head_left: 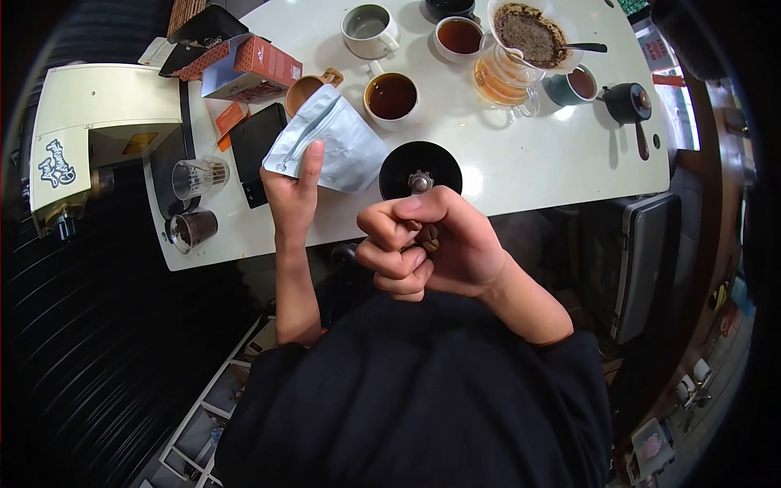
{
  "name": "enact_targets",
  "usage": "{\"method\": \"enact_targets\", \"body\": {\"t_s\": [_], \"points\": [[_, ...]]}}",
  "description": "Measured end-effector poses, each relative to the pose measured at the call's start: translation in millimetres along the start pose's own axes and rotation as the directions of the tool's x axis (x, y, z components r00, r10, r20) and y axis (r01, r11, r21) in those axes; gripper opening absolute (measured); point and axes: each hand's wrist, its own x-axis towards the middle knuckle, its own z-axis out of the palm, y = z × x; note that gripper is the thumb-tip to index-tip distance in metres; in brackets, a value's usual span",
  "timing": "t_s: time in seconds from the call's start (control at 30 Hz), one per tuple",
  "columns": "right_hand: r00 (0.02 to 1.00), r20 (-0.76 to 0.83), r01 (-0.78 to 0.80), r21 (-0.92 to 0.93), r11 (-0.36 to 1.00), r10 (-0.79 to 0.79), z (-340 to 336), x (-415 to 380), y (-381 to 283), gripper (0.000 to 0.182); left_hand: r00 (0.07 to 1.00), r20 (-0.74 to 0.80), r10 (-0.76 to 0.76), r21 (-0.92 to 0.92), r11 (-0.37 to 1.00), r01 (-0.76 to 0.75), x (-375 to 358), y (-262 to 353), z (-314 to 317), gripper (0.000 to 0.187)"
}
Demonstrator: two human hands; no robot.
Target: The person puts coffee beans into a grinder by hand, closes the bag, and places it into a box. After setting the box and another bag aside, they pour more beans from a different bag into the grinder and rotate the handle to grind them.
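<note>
My left hand [294,195] grips a silver foil pouch [342,146], its thumb lying across the front. Whatever is inside the pouch is hidden. Curled in front of my body, my right hand [455,248] holds a few dark brown coffee beans [428,237] that show between fingers and palm. Just beyond it stands a round black hopper [399,167] with a metal piece at its centre, partly covered by my fingers. The hopper looks like the open top of a coffee grinder.
Mugs of dark drink [392,97] and a glass server [500,77] under a dripper with wet grounds [529,37] stand across the white table [488,175]. At left are an orange-and-white box [260,69], glasses [199,179] and a cream machine [106,98]. A black-handled pot [626,103] sits right.
</note>
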Motion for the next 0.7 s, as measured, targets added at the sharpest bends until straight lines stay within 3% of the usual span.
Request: {"method": "enact_targets", "body": {"t_s": [0.07,0.4,0.5,0.57,0.7], "points": [[1.0,-0.016,0.004,-0.03,1.0,-0.005,2.5,0.1,-1.7,0.035,0.997,0.062,-0.051,0.002,0.999,0.051,-0.9,-5.2,-5.2,0.03],[0.988,-0.143,0.04,-0.143,0.989,-0.061,3.8,-3.8,-4.9,0.033,1.0,0.014,-0.007,-0.009,1.0,0.008,1.0,1.1,-0.1,0.034],[0.988,-0.126,0.062,-0.199,0.978,-0.088,4.6,-4.8,-3.5,0.032,0.997,0.049,0.066,-0.035,0.997,-0.065,1.4,1.4,-0.4,0.044],[0.983,-0.154,0.064,-0.233,0.97,-0.101,5.3,-6.1,-4.0,0.032,0.987,-0.017,0.159,-0.241,0.958,-0.158,1.5,5.3,6.6,0.055],[0.946,-0.256,0.109,-0.326,0.939,-0.199,2.4,-8.0,-5.6,0.033,0.994,0.018,0.106,-0.145,0.984,-0.102,-5.6,4.9,-2.5,0.06]]}}
